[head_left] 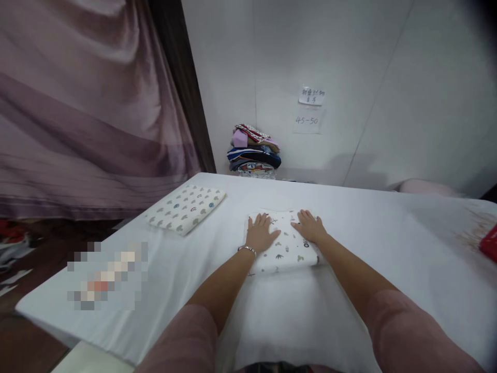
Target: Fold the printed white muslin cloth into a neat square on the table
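A white cloth with small printed motifs (pixel 287 254) lies folded into a rough rectangle on the white-covered table. My left hand (pixel 262 234) rests flat on its left half, fingers spread, a bracelet around the wrist. On the cloth's upper right part lies my right hand (pixel 309 227), palm down with fingers stretched out. Neither hand grips the fabric. Parts of the cloth are hidden beneath both hands.
A folded cream cloth with grey prints (pixel 186 209) lies at the table's far left. Behind the table (pixel 373 233) rises a stack of folded fabrics (pixel 255 150) against the wall. A pink curtain (pixel 85 114) hangs left. Something red (pixel 489 242) sits at the right edge.
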`<state>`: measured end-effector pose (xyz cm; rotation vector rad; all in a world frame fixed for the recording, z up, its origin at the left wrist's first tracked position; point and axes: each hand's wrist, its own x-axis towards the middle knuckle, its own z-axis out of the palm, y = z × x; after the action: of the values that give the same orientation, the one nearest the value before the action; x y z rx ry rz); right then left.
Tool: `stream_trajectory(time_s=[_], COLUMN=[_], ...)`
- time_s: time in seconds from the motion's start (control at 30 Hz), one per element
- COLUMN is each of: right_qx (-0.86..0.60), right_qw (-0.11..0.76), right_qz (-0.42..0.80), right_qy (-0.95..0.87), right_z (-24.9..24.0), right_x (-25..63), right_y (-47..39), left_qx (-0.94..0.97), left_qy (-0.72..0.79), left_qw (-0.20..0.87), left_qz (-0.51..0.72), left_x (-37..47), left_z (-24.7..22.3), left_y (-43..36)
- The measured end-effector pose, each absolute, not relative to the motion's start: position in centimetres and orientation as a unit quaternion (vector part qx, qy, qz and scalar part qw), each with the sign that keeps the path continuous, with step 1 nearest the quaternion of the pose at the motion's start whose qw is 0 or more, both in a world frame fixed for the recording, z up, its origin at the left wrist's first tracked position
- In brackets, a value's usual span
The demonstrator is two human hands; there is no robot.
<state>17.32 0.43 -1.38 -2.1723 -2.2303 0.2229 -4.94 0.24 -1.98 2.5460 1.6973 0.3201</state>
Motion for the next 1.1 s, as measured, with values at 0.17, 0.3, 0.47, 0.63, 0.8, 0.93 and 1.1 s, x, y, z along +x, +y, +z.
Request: stream_trajectory(time_s=[0.17, 0.3, 0.47, 0.63, 0.8, 0.93, 1.1], right_qx=[-0.696, -0.696, -0.661, -0.646, -0.648, -0.648, -0.647], right_qw=[0.010, -0.014, 0.014, 0.002, 0.000, 0.006, 0.016], right_qz=[0.069, 0.066, 0.016, 0.052, 0.048, 0.049, 0.057], right_qy=[-0.715, -0.715, -0.750, -0.762, -0.760, -0.760, -0.760], right_z=[-1.7, -0.7, -0.8, -2.1, -2.2, -2.3, -2.4], right_x=[17.6, 17.0, 15.2, 14.6, 14.8, 14.8, 14.9], right_y=[0.7, 0.1, -2.3, -3.4, -3.1, -3.1, -3.1], left_qx=[0.828, 0.826, 0.825, 0.824, 0.769, 0.683, 0.646], left_qy=[0.549, 0.551, 0.551, 0.551, 0.620, 0.705, 0.727], left_qw=[0.041, 0.042, 0.032, 0.046, 0.062, 0.111, 0.156], left_qz=[0.107, 0.110, 0.123, 0.120, 0.141, 0.157, 0.172], left_x=[-4.9, -5.0, -4.9, -4.8, -5.6, -7.2, -9.8], left_z=[-1.9, -2.0, -2.4, -2.0, -1.1, -0.6, 0.6], left_y=[0.0, 0.0, 0.0, -0.2, -0.4, 0.0, 0.9])
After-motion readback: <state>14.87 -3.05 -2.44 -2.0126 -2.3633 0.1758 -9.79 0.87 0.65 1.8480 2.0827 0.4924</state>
